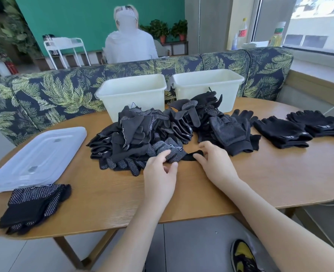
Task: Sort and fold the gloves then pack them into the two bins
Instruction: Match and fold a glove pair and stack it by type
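A big heap of black gloves (142,134), many with white dots, lies in the middle of the wooden table (260,183). At its near edge my left hand (160,173) pinches a dotted glove (172,152), and my right hand (215,163) pinches the same glove's black cuff (191,156). Two white bins (132,95) (207,85) stand side by side behind the heap. Sorted stacks lie apart: dotted gloves (34,205) at the near left, mesh gloves (231,132) just right of the heap, plain black gloves (282,132) (317,122) at the far right.
A translucent bin lid (38,158) lies flat on the table's left side. A leaf-patterned sofa back (44,95) runs behind the table, and a person sits beyond it facing away. My shoe (242,256) shows on the floor below the table's near edge.
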A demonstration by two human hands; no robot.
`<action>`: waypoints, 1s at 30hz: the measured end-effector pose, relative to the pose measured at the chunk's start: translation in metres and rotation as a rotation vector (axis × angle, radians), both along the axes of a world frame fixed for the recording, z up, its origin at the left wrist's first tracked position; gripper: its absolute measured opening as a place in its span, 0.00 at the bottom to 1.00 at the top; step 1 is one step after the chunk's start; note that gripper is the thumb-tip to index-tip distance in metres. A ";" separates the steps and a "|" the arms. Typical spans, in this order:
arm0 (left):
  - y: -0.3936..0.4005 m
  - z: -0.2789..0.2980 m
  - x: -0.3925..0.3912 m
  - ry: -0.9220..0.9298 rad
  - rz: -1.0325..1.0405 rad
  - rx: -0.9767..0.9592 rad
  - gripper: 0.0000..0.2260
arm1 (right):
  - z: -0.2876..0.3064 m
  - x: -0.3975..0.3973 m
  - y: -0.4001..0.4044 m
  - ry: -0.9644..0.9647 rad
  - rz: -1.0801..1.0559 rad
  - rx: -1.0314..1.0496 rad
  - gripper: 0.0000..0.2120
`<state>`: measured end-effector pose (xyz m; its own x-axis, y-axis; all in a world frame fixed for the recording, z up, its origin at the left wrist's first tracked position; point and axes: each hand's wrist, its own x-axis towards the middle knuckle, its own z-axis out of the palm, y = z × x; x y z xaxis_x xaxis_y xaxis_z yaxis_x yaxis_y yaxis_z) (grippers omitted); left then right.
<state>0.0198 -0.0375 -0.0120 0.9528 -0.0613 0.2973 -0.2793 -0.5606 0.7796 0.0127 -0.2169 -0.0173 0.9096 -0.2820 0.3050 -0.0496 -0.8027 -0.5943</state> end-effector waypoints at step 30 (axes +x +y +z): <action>0.003 0.001 -0.009 0.066 -0.204 0.155 0.15 | -0.002 -0.019 -0.025 0.045 0.164 0.159 0.20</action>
